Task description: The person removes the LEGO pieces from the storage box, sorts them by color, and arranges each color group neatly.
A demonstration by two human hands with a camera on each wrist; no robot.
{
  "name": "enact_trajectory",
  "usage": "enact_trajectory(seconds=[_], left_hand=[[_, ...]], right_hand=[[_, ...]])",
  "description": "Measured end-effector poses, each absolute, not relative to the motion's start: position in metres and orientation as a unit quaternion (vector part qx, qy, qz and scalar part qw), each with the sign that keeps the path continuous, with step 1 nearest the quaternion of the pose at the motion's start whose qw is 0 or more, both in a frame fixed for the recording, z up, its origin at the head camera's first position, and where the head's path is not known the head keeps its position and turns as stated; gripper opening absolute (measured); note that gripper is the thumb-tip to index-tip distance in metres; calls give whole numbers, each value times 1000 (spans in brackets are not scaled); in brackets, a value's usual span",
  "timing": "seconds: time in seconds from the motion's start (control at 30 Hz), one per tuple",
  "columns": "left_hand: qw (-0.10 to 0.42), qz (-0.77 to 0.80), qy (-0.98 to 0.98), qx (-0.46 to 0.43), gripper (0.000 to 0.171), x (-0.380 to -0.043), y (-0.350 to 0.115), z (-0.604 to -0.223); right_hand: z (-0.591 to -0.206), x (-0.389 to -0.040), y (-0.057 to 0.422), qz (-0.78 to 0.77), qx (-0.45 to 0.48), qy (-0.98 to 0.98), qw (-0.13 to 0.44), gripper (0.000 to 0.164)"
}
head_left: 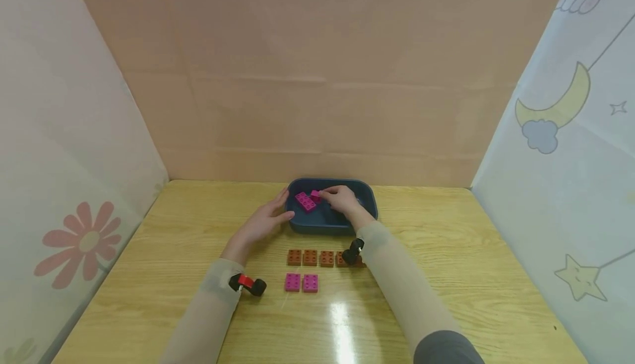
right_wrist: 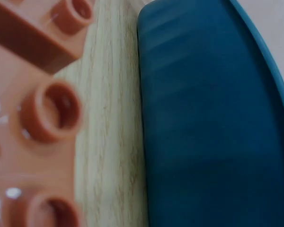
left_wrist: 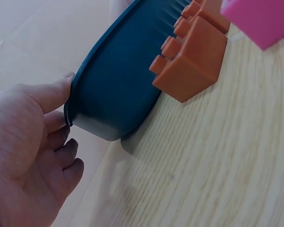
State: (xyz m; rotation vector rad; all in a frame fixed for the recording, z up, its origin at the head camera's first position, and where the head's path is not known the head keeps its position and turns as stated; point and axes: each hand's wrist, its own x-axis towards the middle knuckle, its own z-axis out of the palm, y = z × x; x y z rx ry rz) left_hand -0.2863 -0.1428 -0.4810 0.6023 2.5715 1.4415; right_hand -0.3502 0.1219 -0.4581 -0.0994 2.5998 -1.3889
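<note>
As it pinches a brick (head_left: 315,194), the right hand (head_left: 341,199) points leftward.

– What stands around the wooden table (head_left: 471,253)?
– Behind the table, a creased brown backdrop (head_left: 322,49).
– And left of the table?
– A pale sheet (head_left: 59,88) with a pink flower (head_left: 89,241).
– Right of the table?
– A second sheet (head_left: 536,209): yellow moon (head_left: 565,102), blue-grey cloud (head_left: 541,135), yellow star (head_left: 580,277).

Glare streaks the wooden table (head_left: 208,215) in front of the blue tub (head_left: 324,230); close-up, orange building bricks (right_wrist: 23,158) beside it blur.
</note>
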Motion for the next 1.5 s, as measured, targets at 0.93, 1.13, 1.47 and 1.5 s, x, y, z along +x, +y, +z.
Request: enact_trajectory(seconds=[0.93, 1.13, 1.47, 1.5], left_hand=[[71, 485, 850, 193, 79, -279, -140, -480], [72, 479, 853, 193, 87, -278, -139, -479], [72, 484, 851, 193, 81, -278, -139, -479], [72, 484, 851, 193, 82, -278, -139, -479]], right_hand=[[-462, -348, 127, -458, -83, 877, 122, 45], [-463, -349, 127, -445, -85, 882, 127, 48], [-461, -347, 126, -450, -84, 880, 126, 46], [-461, -347, 126, -451, -84, 879, 127, 46]])
